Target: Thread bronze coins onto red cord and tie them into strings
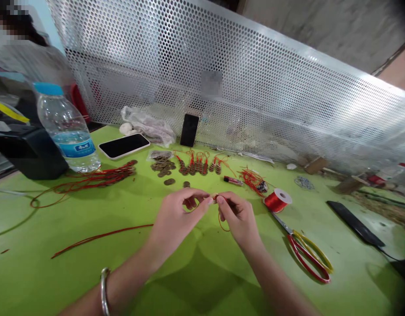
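Observation:
Above the green table, my left hand [178, 215] and my right hand [238, 217] meet, fingertips pinched together. Between them is a thin red cord [224, 229], its loop hanging below my right fingers. A small gold-coloured bit, possibly a coin edge, shows at the fingertips; most of it is hidden. Loose brass-coloured coins [163, 166] with holes lie just beyond my left hand. Past my hands stands a row of coin strings tied with red cord [197, 166]. A long red cord [100, 236] lies left of my left hand.
Red-and-yellow-handled scissors [308, 252] and a red thread spool [277, 201] lie to the right, near a lighter [233, 180]. Bundled corded coins [103, 175], a water bottle [69, 131] and a phone [124, 145] are left. A perforated metal panel [242, 83] borders the back.

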Available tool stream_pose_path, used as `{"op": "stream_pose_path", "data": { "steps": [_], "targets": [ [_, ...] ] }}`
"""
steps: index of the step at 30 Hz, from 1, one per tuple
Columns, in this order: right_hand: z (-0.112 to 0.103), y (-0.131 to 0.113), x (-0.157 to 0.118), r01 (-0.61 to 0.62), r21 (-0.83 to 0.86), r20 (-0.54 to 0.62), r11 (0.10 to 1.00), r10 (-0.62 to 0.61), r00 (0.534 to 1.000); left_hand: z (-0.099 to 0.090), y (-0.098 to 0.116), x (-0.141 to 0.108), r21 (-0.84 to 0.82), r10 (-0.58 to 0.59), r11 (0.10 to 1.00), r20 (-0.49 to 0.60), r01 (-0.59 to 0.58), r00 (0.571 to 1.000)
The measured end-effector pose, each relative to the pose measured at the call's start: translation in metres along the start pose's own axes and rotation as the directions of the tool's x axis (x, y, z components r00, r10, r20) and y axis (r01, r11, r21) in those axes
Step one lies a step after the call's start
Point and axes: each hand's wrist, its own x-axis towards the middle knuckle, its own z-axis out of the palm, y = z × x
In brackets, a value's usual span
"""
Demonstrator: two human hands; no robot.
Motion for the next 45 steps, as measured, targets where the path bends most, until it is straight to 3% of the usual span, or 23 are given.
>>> {"op": "stream_pose_path", "data": {
  "steps": [14,17,23,28,32,35,45],
  "targets": [
    [0.0,-0.004,-0.001,0.092,-0.232,0.036,0.968,-0.086,0.996,-0.002,-0.008,0.005,-0.079,-0.119,0.989,0.068,0.124,0.991],
    [-0.005,-0.002,0.002,0.097,-0.202,0.008,0.975,-0.097,0.995,-0.004,-0.009,0.006,-0.093,-0.148,0.984,0.071,0.154,0.987],
    [-0.013,-0.002,0.004,0.243,-0.228,-0.121,0.943,-0.275,0.954,-0.008,-0.006,0.009,-0.081,-0.138,0.986,0.089,0.145,0.986],
    [-0.009,-0.002,0.002,0.117,-0.043,0.056,0.992,-0.115,0.992,-0.01,-0.005,0.011,-0.163,-0.179,0.968,0.088,0.192,0.98],
    [-0.005,0.005,0.005,-0.028,0.148,0.143,0.989,0.006,0.99,-0.01,-0.004,0.012,-0.257,-0.25,0.927,0.116,0.272,0.961],
    [-0.005,0.009,0.007,-0.092,0.187,0.176,0.978,0.058,0.983,-0.01,-0.004,0.012,-0.318,-0.272,0.898,0.141,0.304,0.952],
    [0.003,0.008,0.004,-0.019,0.103,0.248,0.995,-0.007,0.969,-0.009,-0.002,0.009,-0.196,-0.204,0.952,0.172,0.237,0.964]
  ]
}}
